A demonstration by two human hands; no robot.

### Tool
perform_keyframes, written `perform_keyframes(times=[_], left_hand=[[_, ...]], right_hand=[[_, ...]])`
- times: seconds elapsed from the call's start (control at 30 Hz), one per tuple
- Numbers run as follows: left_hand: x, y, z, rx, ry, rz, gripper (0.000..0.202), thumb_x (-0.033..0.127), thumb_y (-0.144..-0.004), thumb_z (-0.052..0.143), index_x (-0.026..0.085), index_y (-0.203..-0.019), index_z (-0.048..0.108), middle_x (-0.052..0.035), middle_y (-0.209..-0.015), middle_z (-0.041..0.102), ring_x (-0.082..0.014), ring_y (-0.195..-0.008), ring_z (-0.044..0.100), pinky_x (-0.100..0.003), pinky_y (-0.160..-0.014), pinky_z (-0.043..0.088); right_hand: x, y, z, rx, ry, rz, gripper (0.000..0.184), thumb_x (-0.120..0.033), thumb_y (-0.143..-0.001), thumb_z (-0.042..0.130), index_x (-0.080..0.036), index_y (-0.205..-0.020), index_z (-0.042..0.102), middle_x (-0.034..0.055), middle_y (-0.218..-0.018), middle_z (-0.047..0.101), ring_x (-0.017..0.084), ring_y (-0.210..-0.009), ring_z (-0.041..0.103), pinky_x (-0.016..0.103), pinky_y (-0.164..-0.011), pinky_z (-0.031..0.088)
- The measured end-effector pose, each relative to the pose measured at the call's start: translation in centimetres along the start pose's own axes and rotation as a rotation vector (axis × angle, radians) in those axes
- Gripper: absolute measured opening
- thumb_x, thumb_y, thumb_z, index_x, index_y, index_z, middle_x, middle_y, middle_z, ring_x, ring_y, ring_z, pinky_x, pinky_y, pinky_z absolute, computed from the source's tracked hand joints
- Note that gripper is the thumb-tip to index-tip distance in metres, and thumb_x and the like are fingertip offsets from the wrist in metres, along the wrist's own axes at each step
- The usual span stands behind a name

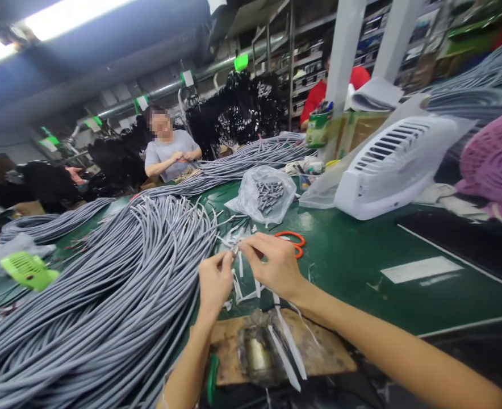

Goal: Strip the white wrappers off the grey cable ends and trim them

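My left hand is closed in a pinch at the right edge of a large bundle of grey cables. Close beside it, my right hand pinches too, thumb and forefinger meeting near the left fingertips. What lies between the fingers is too small to make out. White strips are scattered on the green table under both hands. Orange-handled scissors lie just behind my right hand, their blades mostly hidden. Farther back sits a clear plastic bag of small grey pieces.
Below my hands is a wooden board carrying a metal cylinder, with white strips hanging over it. A white fan and a pink fan stand right. A green fan lies left. Across the table is a person.
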State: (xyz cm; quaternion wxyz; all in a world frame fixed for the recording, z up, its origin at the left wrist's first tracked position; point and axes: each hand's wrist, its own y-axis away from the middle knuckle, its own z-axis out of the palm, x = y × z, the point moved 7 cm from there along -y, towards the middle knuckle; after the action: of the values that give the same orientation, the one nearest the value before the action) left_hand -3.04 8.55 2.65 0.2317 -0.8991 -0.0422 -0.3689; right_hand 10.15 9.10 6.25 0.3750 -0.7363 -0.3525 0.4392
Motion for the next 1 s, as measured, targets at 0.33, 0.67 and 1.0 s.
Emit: perform_keyframes(times=[0.33,0.67,1.0], left_hand=[[-1.3,0.6,-0.3,-0.004,0.474,-0.165,0.036,0.042,-0.077,0.053,0.01,-0.075,0.067,0.0056,-0.05,0.029,-0.0054,-0.043,0.021,-0.019,-0.039,0.016],[0.2,0.8,-0.7,0.023,0.297,-0.023,0.032,0.037,-0.081,0.049,0.012,-0.066,0.064,0.0035,-0.046,0.042,-0.0071,-0.041,0.034,-0.019,-0.04,0.028],[1.5,0.8,-0.6,0.151,-0.228,0.173,0.028,0.025,-0.08,0.045,0.016,-0.064,0.066,-0.0028,-0.049,0.056,-0.0124,-0.042,0.044,-0.024,-0.046,0.034]], right_hand=[[1.7,0.2,1.4,-0.146,0.049,0.105,0.029,-0.023,-0.086,0.047,-0.016,-0.062,0.061,-0.0006,-0.052,0.054,0.01,-0.048,0.046,0.022,-0.05,0.027],[3.2,0.5,2.8,-0.254,-0.227,0.353,0.032,-0.026,-0.084,0.047,-0.014,-0.057,0.061,-0.0031,-0.046,0.047,0.007,-0.044,0.037,0.02,-0.046,0.025],[-3.0,1.7,1.0,-0.058,-0.229,-0.168,0.037,-0.022,-0.089,0.037,-0.017,-0.058,0.057,-0.0014,-0.048,0.047,0.009,-0.045,0.04,0.023,-0.048,0.029]])
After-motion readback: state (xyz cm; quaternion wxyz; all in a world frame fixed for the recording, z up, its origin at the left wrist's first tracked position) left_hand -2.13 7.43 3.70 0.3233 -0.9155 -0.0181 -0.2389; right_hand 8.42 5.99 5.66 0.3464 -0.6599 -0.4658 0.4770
